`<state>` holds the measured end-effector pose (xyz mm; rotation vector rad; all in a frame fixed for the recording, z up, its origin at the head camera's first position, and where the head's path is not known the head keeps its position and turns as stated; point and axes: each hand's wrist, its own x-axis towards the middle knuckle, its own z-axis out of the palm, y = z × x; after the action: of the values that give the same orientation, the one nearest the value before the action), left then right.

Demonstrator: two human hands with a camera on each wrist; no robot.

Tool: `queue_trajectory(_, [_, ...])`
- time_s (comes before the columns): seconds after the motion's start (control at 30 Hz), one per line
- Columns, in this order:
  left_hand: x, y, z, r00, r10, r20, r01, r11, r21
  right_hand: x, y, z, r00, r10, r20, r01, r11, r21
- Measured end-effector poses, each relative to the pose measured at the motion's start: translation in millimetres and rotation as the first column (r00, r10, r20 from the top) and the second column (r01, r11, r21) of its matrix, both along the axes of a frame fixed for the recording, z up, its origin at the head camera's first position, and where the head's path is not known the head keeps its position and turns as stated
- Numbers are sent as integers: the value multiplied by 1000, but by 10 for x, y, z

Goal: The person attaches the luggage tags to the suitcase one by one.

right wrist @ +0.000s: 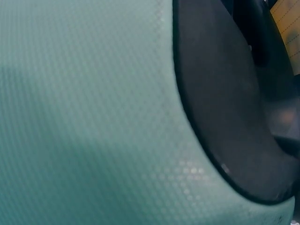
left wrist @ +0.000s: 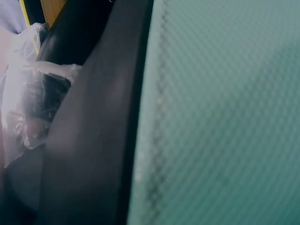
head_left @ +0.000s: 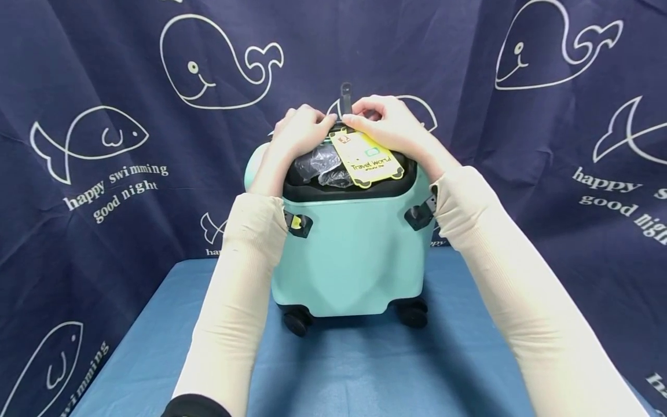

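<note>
A mint-green wheeled suitcase [head_left: 349, 255] stands upright, with a black recessed top panel [head_left: 333, 192]. A yellow luggage tag [head_left: 367, 159] printed "Travel World" lies over the panel. At the tag's upper end, a thin black strap [head_left: 346, 98] sticks up between the hands. My left hand [head_left: 302, 132] pinches low on the strap from the left, its thumb pointing inward. From the other side, my right hand [head_left: 388, 124] pinches it with thumb and curled forefinger. Some fingertips are hidden behind the strap. Neither hand shows clearly in the wrist views, which show the suitcase's textured shell [left wrist: 225, 112] [right wrist: 84, 112].
Clear plastic wrap [head_left: 320, 162] covers a black part on top, left of the tag. Black side fittings [head_left: 299, 225] and black wheels [head_left: 297, 321] jut from the suitcase. It stands on a blue-covered table [head_left: 344, 370], before a navy curtain [head_left: 323, 35] with whale drawings.
</note>
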<state>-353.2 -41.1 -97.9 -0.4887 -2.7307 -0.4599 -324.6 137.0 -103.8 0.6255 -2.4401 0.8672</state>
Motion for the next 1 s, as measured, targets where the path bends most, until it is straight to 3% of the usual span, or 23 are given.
queue_trajectory(0.3, [13,-2,-3,1000,-1,-3,1,1000,16,17,-3,-5,1000,-17,0,17,1000,8])
queue_trajectory(0.47, [-1,-12,-11,1000,-23,9,22,994,109,-9,3,-4,1000,-15,0,15,1000,16])
queue_trajectory(0.7, [-21,-32,-22,996,-73,49,59,968,246,7,0,-15,1000,-8,9,8,1000,29])
queue_trajectory(0.87, [-15,-30,13,993,-66,102,28,942,334,8,1,-12,1000,2,0,-2,999,34])
queue_trajectory(1.0, [-14,-20,31,994,-50,99,9,925,379,4,6,-8,999,19,-26,-19,999,30])
